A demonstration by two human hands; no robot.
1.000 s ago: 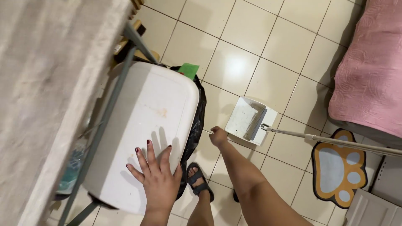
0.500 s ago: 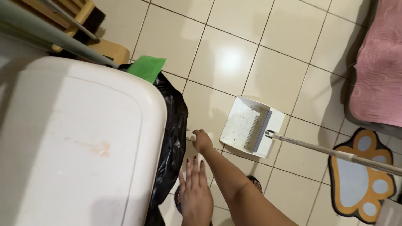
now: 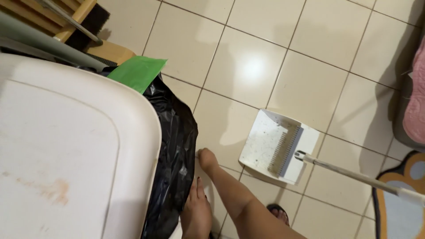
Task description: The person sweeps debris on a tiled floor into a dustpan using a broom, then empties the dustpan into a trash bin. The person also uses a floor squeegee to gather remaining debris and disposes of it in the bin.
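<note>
Head view: your left hand has slid off the white bin lid, fingers flat by the black bag; right hand stays clenched low near the dustpan.

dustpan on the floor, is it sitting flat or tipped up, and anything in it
Flat. The white dustpan rests tray-up on the tile floor, its long handle slanting away to the right. Only fine specks of dirt show inside.

Bright overhead glare on the floor tiles, soft shadows, slight blur.
</note>
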